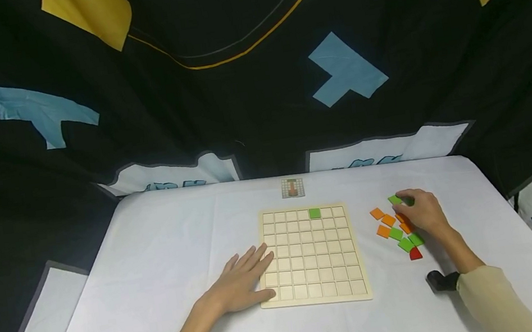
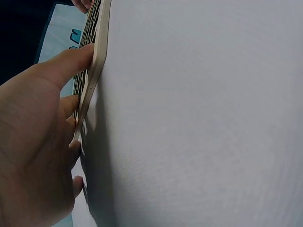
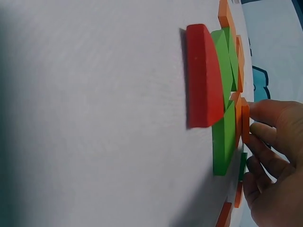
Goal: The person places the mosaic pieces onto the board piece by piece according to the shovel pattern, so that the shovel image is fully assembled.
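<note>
A wooden grid board (image 1: 316,302) lies on the white table, with one green square tile (image 1: 314,213) in its top row. My left hand (image 1: 237,284) rests on the board's left edge, fingers spread and straight; in the left wrist view its thumb (image 2: 78,61) presses the rim. To the right, my right hand (image 1: 424,213) bends over a loose group of tiles, its thumb and index fingertips at opposite sides of a green tile (image 1: 394,199). In the right wrist view, an orange tile (image 3: 245,120) stands before the thumb tip, and curled fingers (image 3: 267,151) partly hide the other tiles.
Several orange tiles (image 1: 383,230) and green tiles (image 1: 406,245) lie between the board and my right hand, with a red piece (image 1: 415,253) nearest me. A small picture card (image 1: 292,188) lies beyond the board. Dark cloth (image 1: 258,110) hangs behind the table.
</note>
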A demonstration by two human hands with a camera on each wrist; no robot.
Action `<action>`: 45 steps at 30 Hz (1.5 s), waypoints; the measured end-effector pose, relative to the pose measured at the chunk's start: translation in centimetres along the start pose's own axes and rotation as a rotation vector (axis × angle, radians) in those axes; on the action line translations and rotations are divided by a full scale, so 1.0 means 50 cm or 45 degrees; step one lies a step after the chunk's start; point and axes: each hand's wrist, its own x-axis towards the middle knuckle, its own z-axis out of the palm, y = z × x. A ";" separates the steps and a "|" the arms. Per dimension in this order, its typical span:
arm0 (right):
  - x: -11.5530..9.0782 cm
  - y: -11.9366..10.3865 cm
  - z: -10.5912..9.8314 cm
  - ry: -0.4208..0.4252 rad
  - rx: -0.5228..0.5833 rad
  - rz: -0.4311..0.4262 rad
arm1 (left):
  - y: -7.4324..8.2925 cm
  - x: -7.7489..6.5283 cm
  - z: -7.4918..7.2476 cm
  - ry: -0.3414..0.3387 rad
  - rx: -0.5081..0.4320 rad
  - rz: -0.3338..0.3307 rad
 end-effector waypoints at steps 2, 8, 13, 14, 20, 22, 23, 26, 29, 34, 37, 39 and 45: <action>0.002 -0.002 0.000 0.006 -0.007 0.006 | -0.001 0.001 0.000 0.002 0.001 0.002; 0.006 -0.009 0.002 0.017 -0.006 0.016 | -0.003 0.002 0.000 0.008 0.003 0.010; 0.008 -0.011 0.004 0.009 0.007 0.038 | 0.000 0.000 -0.003 -0.003 0.005 0.008; 0.008 -0.011 0.003 0.010 0.011 0.046 | 0.001 0.000 -0.004 -0.002 -0.004 0.013; 0.002 -0.020 -0.001 0.015 0.064 0.091 | 0.003 0.001 -0.004 -0.005 -0.031 0.025; 0.000 -0.028 -0.004 0.016 0.095 0.099 | 0.003 0.000 -0.003 -0.007 -0.020 0.015; -0.001 -0.033 -0.005 0.014 0.111 0.100 | 0.002 0.000 -0.003 -0.011 -0.014 0.008; -0.001 -0.050 -0.008 0.018 0.142 0.073 | 0.001 0.000 -0.001 -0.012 -0.006 -0.002; -0.002 -0.066 -0.009 0.031 0.150 -0.008 | 0.000 -0.002 0.000 -0.011 -0.015 -0.001; -0.004 -0.097 -0.003 0.043 0.191 -0.144 | -0.001 -0.003 0.003 -0.015 -0.025 0.000; -0.005 -0.117 0.006 0.022 0.206 -0.180 | 0.000 -0.003 0.005 -0.016 -0.014 0.002; -0.004 -0.131 0.011 0.005 0.217 -0.216 | 0.000 -0.003 0.005 -0.017 -0.012 0.003; 0.000 -0.175 0.028 -0.040 0.290 -0.343 | 0.002 -0.004 0.000 -0.016 -0.014 0.009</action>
